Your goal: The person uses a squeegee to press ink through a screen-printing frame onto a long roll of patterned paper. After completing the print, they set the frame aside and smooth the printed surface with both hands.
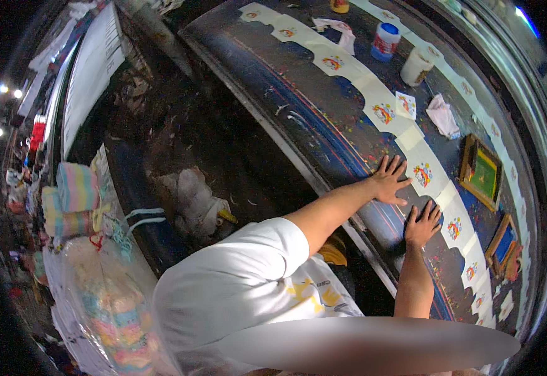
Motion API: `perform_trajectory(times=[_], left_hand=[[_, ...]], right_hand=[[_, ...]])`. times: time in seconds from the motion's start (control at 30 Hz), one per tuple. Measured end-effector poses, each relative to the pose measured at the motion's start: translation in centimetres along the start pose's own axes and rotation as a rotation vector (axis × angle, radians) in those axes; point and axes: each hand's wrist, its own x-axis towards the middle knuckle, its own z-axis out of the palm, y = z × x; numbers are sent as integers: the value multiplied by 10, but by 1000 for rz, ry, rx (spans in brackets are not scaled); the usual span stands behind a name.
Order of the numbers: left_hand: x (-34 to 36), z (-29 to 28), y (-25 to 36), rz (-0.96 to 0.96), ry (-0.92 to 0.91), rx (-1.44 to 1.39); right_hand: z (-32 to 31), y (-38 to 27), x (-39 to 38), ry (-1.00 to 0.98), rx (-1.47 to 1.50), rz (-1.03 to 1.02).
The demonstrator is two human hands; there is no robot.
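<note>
My left hand (389,180) lies flat with fingers spread, at the near edge of a white cut fabric piece (425,161) that bears a small colourful cartoon print. Just to its right, my right hand (422,224) is also spread flat, its fingertips at the edge of the neighbouring printed piece (454,216). Neither hand holds anything. The pieces have scalloped edges and lie end to end in a long row on a dark, paint-spotted table (342,135). Another printed piece (383,108) lies farther up the row, with a small loose printed square (406,105) beside it.
Beyond the row are a green-meshed printing frame (485,170), a blue-meshed one (504,243), a crumpled cloth (442,116), a white tub (416,66) and a blue-lidded jar (386,41). A second row of white pieces (465,84) runs behind. Striped bundles (76,188) and a filled plastic bag (107,301) sit behind me at left.
</note>
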Motion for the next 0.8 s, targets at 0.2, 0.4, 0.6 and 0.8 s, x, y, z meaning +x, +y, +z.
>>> perform_trajectory(times=[0.2, 0.4, 0.6, 0.8], left_hand=[[-74, -16, -40, 102, 201, -605], [-255, -9, -90, -404, 515, -789], [-359, -16, -132, -881, 486, -888], [-337, -57, -176, -692, 681, -686]], right_hand=[[5, 4, 0, -16, -4, 9], [9, 7, 1, 45, 32, -28], [10, 7, -2, 76, 67, -17], [16, 12, -4, 174, 41, -52]])
